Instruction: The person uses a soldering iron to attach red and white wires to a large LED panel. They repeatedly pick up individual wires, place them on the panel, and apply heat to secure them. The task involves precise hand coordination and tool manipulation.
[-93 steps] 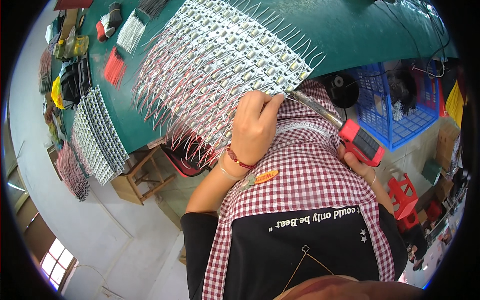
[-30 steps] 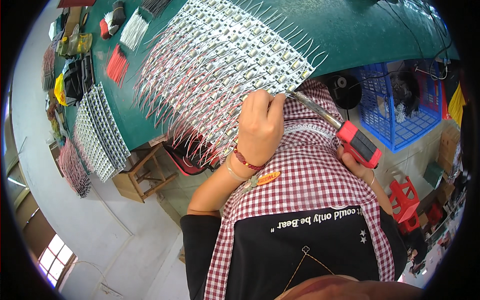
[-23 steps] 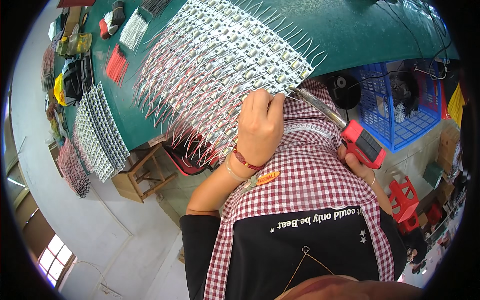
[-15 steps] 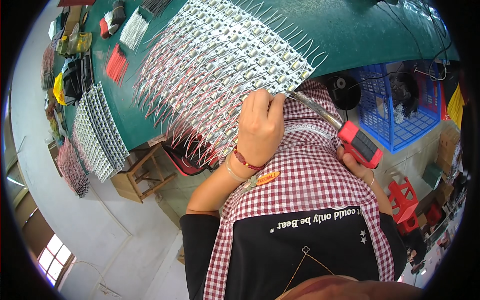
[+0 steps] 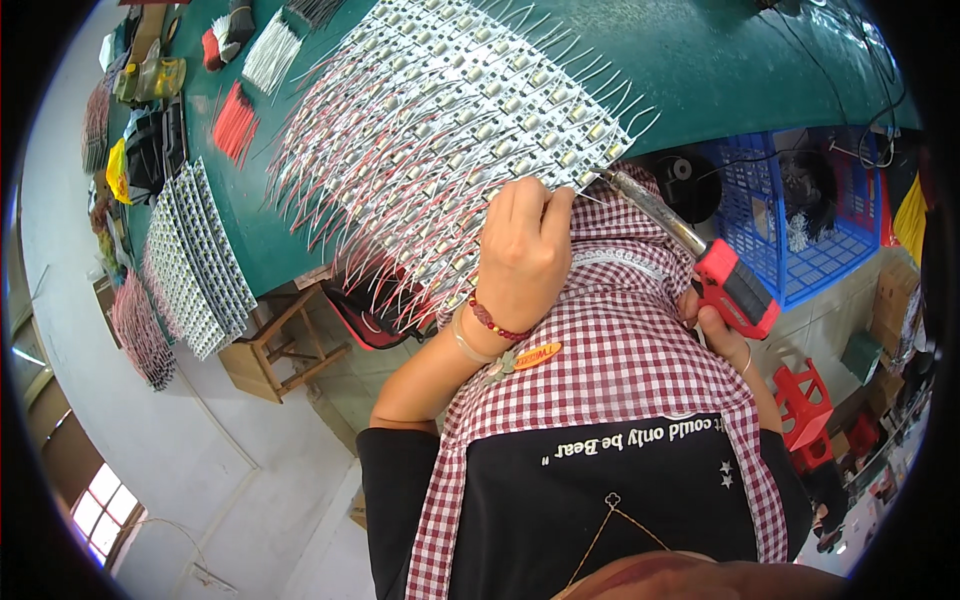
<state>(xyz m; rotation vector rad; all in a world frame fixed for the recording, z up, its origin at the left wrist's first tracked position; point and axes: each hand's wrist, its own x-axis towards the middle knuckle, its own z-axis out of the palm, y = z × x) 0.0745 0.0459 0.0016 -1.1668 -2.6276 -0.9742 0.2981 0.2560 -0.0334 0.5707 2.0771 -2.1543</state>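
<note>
Head view: red-handled soldering iron (image 5: 715,263) gripped by right hand (image 5: 727,337), tip held by near corner of LED panel (image 5: 485,95) overhanging green table (image 5: 700,75); contact cannot be told. White wire (image 5: 591,198) apparently pinched by left hand (image 5: 524,245). Wire best kept steady, fingertips clear of tip.

On the bench (image 5: 700,65), wire bundles (image 5: 236,122) lie left of the board panel (image 5: 480,120); a crate (image 5: 830,262) sits rightward, beyond the soldering iron (image 5: 718,265).
</note>
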